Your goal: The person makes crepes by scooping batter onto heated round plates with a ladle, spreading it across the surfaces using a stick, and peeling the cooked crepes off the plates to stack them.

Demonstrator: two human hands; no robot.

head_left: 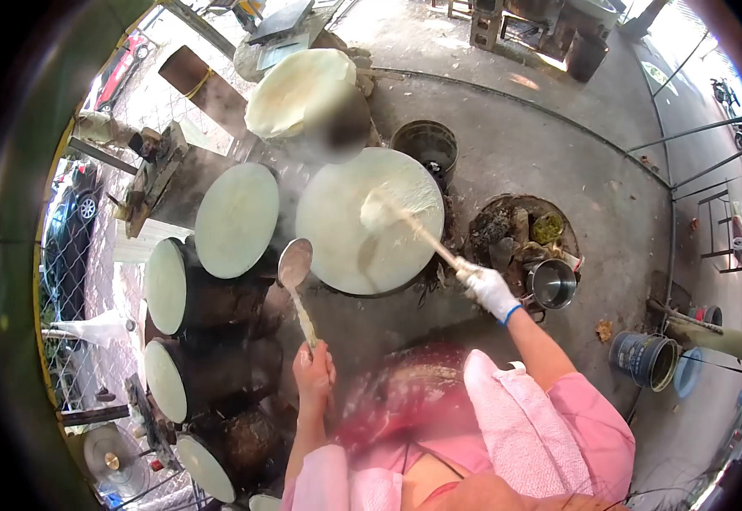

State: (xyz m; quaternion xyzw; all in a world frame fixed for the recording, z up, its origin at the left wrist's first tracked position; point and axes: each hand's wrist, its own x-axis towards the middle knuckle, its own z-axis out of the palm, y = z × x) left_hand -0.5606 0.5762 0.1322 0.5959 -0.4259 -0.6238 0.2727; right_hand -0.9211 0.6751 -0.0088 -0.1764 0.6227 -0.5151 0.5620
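One ladle [295, 262] grasped in left hand [313, 372], bowl by lower-left edge of pan [327, 200] | one stick [429, 237] grasped in gloved right hand [490, 292], head near pan's centre, shaft crossing right edge | bucket [633, 358] markings unreadable

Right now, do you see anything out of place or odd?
Slightly: a brown scrap, maybe a leaf, lies loose on the floor near the bucket. Also, only the right hand wears a glove; the left hand is bare.

A long-handled, round-bowled ladle [295, 262] appears beside the lower-left edge of a broad, pale, round disc [328, 204]. A pale, stick-handled tool [426, 235] slants across its right side.
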